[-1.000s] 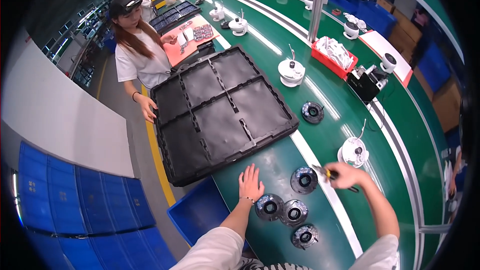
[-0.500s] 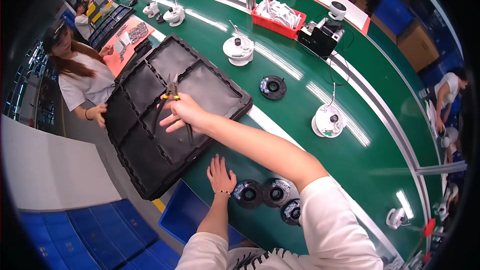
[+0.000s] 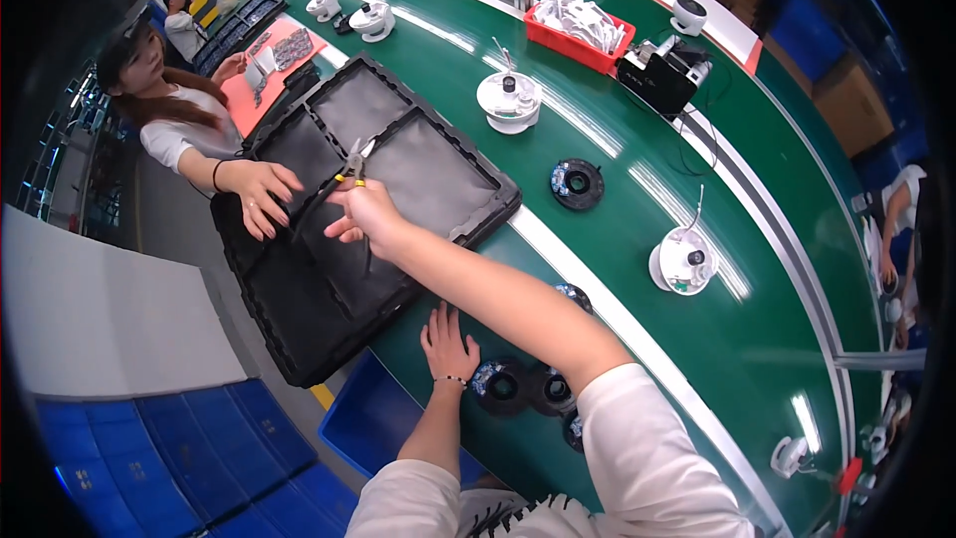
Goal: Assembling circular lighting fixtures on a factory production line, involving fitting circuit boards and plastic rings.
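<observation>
Right hand (image 3: 366, 214) grips pliers (image 3: 354, 161) over the black tray (image 3: 299, 339), which overhangs the green belt (image 3: 637, 239); left hand (image 3: 448, 344) lies flat, empty.

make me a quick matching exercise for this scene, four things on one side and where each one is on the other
Things:
1. right hand
2. left hand
3. red plastic bin
4. co-worker's hand

Places:
A. far side of the green belt
B. flat on the belt by the black round parts
C. on the left edge of the black moulded tray
D. over the tray, holding yellow-handled pliers

Pairs: 1-D, 2-B, 3-A, 4-C
</observation>
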Action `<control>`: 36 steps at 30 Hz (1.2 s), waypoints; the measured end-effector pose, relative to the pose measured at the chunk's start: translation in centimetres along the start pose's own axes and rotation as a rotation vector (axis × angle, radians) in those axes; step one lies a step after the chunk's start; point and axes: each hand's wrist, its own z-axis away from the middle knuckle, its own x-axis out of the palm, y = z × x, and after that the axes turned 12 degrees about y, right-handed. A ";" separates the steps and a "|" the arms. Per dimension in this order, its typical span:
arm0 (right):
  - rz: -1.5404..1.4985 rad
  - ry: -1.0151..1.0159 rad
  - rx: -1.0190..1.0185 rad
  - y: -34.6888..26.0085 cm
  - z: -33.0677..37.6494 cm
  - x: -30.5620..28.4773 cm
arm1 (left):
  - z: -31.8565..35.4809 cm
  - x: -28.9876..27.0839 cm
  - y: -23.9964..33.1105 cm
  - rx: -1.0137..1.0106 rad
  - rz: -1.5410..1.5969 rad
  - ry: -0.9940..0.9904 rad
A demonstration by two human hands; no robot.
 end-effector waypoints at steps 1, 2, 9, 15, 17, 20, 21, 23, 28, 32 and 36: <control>0.042 0.030 -0.009 0.5 -0.6 0.3 | 0.0 0.2 0.0 0.004 -0.006 -0.008; 0.083 0.061 -0.019 0.9 -1.2 0.4 | 0.1 0.3 0.1 0.012 0.002 -0.015; 0.116 0.020 -0.116 1.3 -1.2 0.8 | 0.6 1.1 -0.6 0.021 -0.012 -0.048; 0.214 -0.094 -0.335 2.5 -2.9 0.6 | 0.1 0.5 0.0 0.008 0.003 -0.013; 0.293 -0.037 -0.332 3.1 -5.0 -3.7 | 0.0 0.5 0.2 0.019 0.006 0.036; 1.032 0.455 -1.108 1.7 -5.0 -16.8 | 0.2 1.2 -0.9 0.010 0.002 0.041; 1.303 0.641 -1.193 -0.4 -2.8 -20.5 | 0.5 0.8 -0.6 0.015 0.004 0.045; 1.695 0.932 -0.815 -3.5 1.6 -26.2 | -0.1 -0.6 0.7 0.022 0.011 0.039; 1.711 0.782 -0.510 -1.0 4.0 -37.2 | -0.7 -0.3 1.0 0.013 0.014 -0.001; 1.714 0.646 -0.720 1.3 6.7 -36.6 | -0.3 0.3 0.1 0.007 0.005 0.031; 1.684 0.436 -0.871 3.1 10.8 -31.6 | -0.4 -0.6 0.6 0.015 0.031 0.041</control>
